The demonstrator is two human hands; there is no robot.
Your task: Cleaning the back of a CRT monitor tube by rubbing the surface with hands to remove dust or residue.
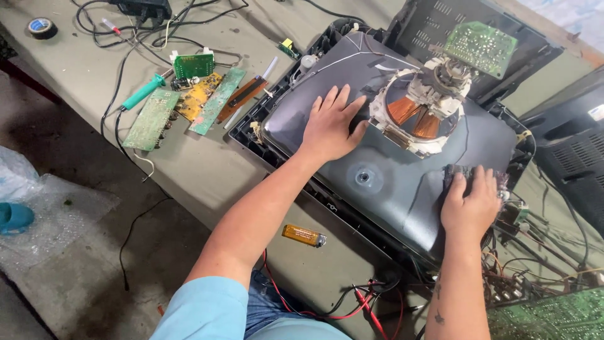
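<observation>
While the grey picture tube (377, 157) lies face down, it is steadied by two hands.
The left hand (330, 126) is pressed flat, fingers spread, beside the copper coil (415, 116); a dark part (462, 173) is gripped under the right hand (470, 204).

Grey-green workbench (207, 170) running from 11 o'clock to 5 o'clock, scuffed and stained. Bare concrete floor (82, 264) at 8 o'clock, dusty, with a loose black wire (135, 230) trailing across. Clear plastic sheeting (44, 214) at 9 o'clock on the floor, a teal object (14, 217) lying on it at the left edge. Roll of black tape (42, 27) at 10 o'clock on the bench corner. Dark monitor casing (576, 164) at 3 o'clock. Soft, even daylight, faint shadows only.
</observation>
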